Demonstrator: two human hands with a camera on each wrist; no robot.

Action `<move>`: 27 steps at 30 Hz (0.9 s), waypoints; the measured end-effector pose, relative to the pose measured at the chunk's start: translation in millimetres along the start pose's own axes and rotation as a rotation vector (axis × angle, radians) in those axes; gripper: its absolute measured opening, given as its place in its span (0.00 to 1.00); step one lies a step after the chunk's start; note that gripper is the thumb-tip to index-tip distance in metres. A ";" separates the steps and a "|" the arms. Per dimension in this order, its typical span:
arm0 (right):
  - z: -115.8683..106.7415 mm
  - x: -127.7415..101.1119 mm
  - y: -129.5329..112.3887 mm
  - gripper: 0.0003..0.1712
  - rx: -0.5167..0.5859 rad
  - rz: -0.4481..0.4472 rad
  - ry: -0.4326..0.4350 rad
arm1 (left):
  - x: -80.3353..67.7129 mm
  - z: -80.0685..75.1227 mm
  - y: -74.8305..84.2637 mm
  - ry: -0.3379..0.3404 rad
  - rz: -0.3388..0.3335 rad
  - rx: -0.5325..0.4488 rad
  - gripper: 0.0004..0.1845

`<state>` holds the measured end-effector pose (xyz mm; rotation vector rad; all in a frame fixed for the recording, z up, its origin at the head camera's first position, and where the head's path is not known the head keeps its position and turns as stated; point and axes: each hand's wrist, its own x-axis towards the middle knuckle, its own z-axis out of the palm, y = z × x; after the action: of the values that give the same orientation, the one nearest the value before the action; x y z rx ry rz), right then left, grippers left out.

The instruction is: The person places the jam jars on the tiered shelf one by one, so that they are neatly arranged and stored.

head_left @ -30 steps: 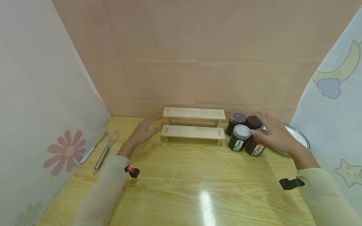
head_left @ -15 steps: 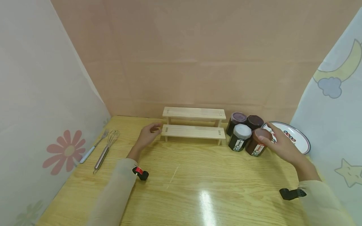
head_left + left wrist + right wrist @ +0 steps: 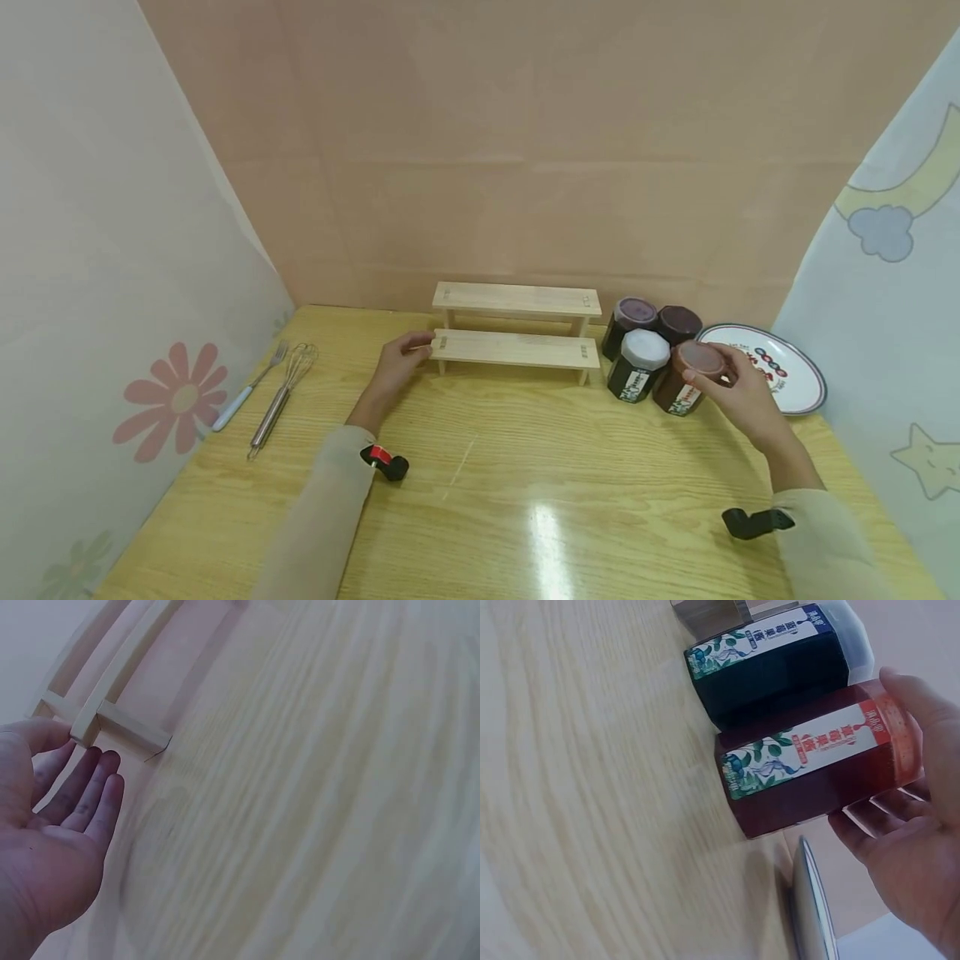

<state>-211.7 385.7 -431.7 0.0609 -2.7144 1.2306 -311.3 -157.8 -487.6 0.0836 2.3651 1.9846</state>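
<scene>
A two-tier wooden shelf (image 3: 516, 333) stands at the back of the table. My left hand (image 3: 408, 352) lies at the left end of its lower tier, thumb against the corner and fingers fairly straight; the left wrist view shows that hand (image 3: 79, 776) beside the shelf's end (image 3: 112, 724). Right of the shelf stand several jars. My right hand (image 3: 716, 382) grips the red-lidded jar (image 3: 686, 379), the front right one, which stands on the table. In the right wrist view the thumb and fingers (image 3: 885, 817) wrap the red jar (image 3: 810, 765) near its lid.
A white-lidded jar (image 3: 639, 365) touches the red one, with purple-lidded (image 3: 633, 321) and dark-lidded (image 3: 678, 321) jars behind. A patterned plate (image 3: 787, 379) lies right of the jars. A fork (image 3: 247, 387) and whisk (image 3: 283, 396) lie at the left. Fabric walls enclose the table.
My right hand came down from over the jars and took hold of the red-lidded jar. My left hand drew in to the shelf's left end and its thumb now touches it.
</scene>
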 end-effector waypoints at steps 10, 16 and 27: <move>8.7 0.3 7.7 0.45 0.086 -0.016 0.060 | 0.2 1.9 -10.7 0.008 0.005 -0.114 0.19; 10.1 0.8 6.5 0.45 0.106 -0.005 0.062 | 0.0 0.1 -12.9 -0.001 0.013 -0.139 0.20; 10.4 1.7 10.1 0.46 0.113 0.022 0.056 | 0.2 1.9 -12.3 -0.005 0.012 -0.169 0.20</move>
<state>-215.8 384.6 -445.7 0.0092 -2.6035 1.3693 -311.4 -158.1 -500.1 0.0958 2.1883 2.1765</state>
